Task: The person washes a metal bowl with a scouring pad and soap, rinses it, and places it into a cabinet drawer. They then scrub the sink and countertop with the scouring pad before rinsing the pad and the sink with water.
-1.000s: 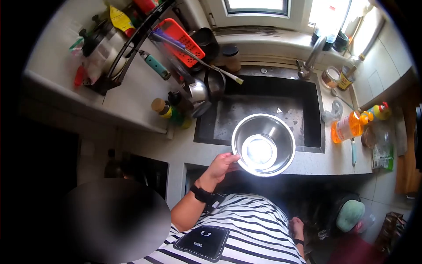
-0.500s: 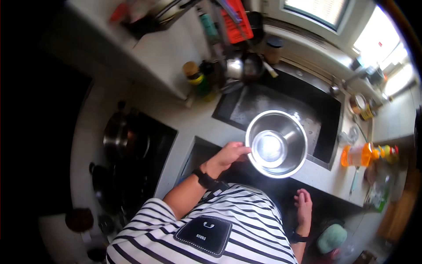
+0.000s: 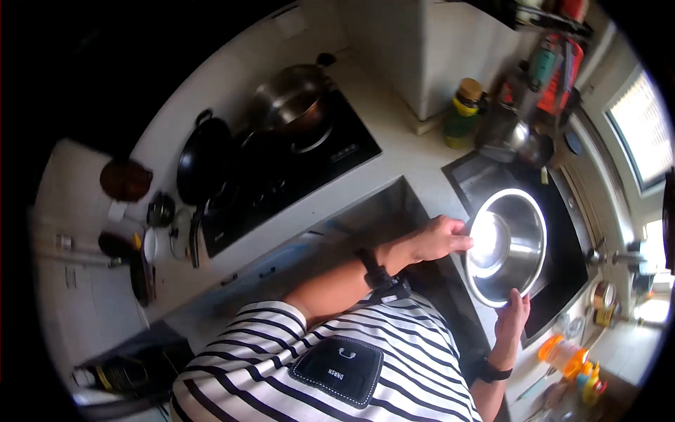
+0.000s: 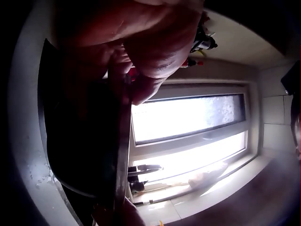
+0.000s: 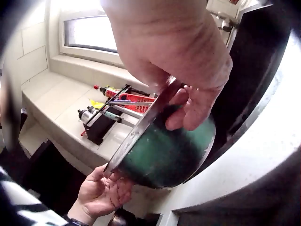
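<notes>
A metal bowl (image 3: 517, 246), shiny inside and green on its outer wall in the right wrist view, is tilted above the counter's front edge by the sink. My left hand (image 3: 441, 239) grips its rim at the left, thumb over the edge. At the near right of the rim, my right hand (image 3: 512, 320) holds it too. In the right wrist view the right hand (image 5: 188, 89) has its fingers against the green outside, while the left hand (image 5: 101, 190) pinches the opposite rim. Nothing but a bright reflection shows inside the bowl.
The dark sink (image 3: 562, 281) lies behind the bowl. On the left, a steel pot (image 3: 288, 98) stands on the black cooktop (image 3: 355, 141), near a black wok (image 3: 200, 162). An orange soap bottle (image 3: 562, 354) stands on the right counter; a yellow-labelled bottle (image 3: 462, 116) is by the wall.
The view has swung left, bringing the cooktop into sight. My right hand has risen from beside my body to the bowl's rim; my left hand keeps its grip.
</notes>
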Motion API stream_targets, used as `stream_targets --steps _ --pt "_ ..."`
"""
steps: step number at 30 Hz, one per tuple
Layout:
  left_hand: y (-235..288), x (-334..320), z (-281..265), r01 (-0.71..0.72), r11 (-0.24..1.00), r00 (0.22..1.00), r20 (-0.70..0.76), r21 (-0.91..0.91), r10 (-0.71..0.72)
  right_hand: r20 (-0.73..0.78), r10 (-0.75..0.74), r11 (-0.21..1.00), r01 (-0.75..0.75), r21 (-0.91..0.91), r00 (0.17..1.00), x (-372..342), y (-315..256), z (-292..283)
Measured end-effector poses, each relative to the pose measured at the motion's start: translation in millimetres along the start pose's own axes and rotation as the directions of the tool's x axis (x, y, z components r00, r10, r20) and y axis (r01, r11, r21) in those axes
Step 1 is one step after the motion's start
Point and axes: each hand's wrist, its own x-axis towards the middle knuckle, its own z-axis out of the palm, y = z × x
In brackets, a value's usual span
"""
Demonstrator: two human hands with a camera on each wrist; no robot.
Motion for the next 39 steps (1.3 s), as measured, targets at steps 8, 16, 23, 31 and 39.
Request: stream_targets --steps 8,16,23,31,39 --pt "-14.1 -49.9 -51.6 -0.138 0.988 0.986 -0.105 -0.066 0.131 0.317 0.037 0.605 -0.273 0.748 0.948 87.1 21.1 -35.2" --pt "-239.2 -313.5 -168.2 0.163 0.912 0.374 -0.831 -0.377 -0.411 0.666 0.02 0.217 -0.654 0.725 0.746 69.4 27.9 -37.6" --pt "-380.3 -576.5 -67.5 0.536 0.474 -0.265 -0.672 -0.699 -0.692 0.591 0.123 0.436 -0.578 0.689 0.797 47.1 79.5 -74.9" --pt "-406.8 -596.8 -99.1 0.601 0.553 -0.111 -0.746 -0.577 -0.657 0.157 0.299 0.951 -0.28 -0.134 0.941 -55.8 40.3 25.5" --pt "-376.0 -547.0 -197.9 0.382 0.859 0.123 -0.903 -0.341 -0.413 0.212 0.262 0.838 -0.113 -0.535 0.941 -91.7 132.2 41.5"
